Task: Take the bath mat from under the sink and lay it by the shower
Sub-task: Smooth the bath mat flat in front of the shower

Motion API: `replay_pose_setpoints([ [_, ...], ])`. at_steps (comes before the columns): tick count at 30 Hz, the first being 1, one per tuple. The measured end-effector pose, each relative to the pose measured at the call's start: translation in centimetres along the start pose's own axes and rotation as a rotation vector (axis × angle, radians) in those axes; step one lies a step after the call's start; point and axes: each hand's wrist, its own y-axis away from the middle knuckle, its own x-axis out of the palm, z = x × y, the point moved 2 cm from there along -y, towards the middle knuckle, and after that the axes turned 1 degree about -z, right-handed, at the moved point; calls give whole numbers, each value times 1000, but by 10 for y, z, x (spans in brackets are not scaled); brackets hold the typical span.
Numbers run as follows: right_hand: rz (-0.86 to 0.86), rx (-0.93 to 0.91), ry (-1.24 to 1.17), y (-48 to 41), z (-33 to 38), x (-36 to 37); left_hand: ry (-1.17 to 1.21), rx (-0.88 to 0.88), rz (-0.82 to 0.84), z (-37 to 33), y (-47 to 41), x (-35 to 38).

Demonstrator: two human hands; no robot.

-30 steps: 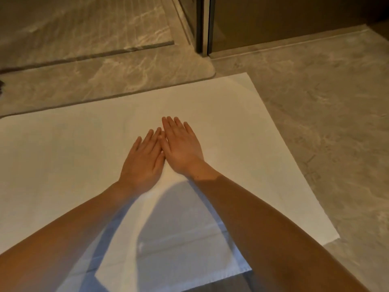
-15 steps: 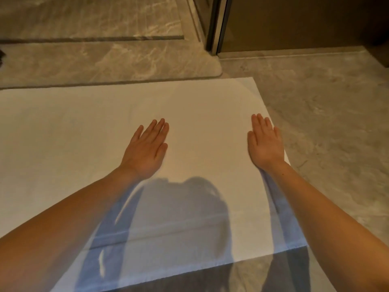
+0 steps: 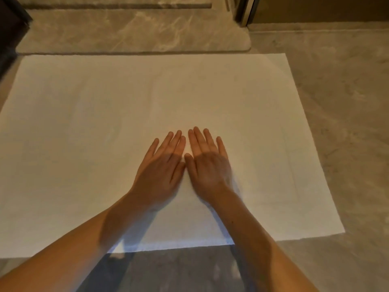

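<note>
My left hand [image 3: 162, 171] and right hand [image 3: 208, 167] lie side by side, fingers flat and outstretched, gripping nothing, on the white bath mat [image 3: 105, 127].

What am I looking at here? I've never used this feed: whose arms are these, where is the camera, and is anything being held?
There is no machine: these are a person's two bare arms, filmed by a wide-angle camera worn on their head, looking forward and down. The left hand and right hand lie flat, palms down, side by side on a white bath mat spread out on the marble-patterned floor. Neither hand grips anything; the fingers are straight and pressed onto the cloth. Beyond the mat's far edge lies a second, marble-patterned mat with a rounded corner. A metal door frame, probably the shower's, stands at the top right. The dark patches near the bottom are shadows.
</note>
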Motion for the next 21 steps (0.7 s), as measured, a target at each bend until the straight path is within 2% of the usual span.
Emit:
replay_pose_setpoints([
  [3,4,28,19,15,-50,-16,-56,16,20,3,1,2],
  [7,-24,244,61,43,-142,-42,-69,3,26,3,-1,3],
  [11,-50,346,71,56,-172,-57,-53,-6,28,1,0,3],
  [15,-105,396,95,56,-145,-63,-8,-38,22,-9,4,-7],
  [17,-146,284,48,57,-98,-55,-34,73,24,-26,15,-5],
  [19,-110,127,-31,64,-41,-36,-19,181,65,-45,27,1],
  [21,-37,29,-20,73,-7,-16,26,155,105,-54,34,7],
])
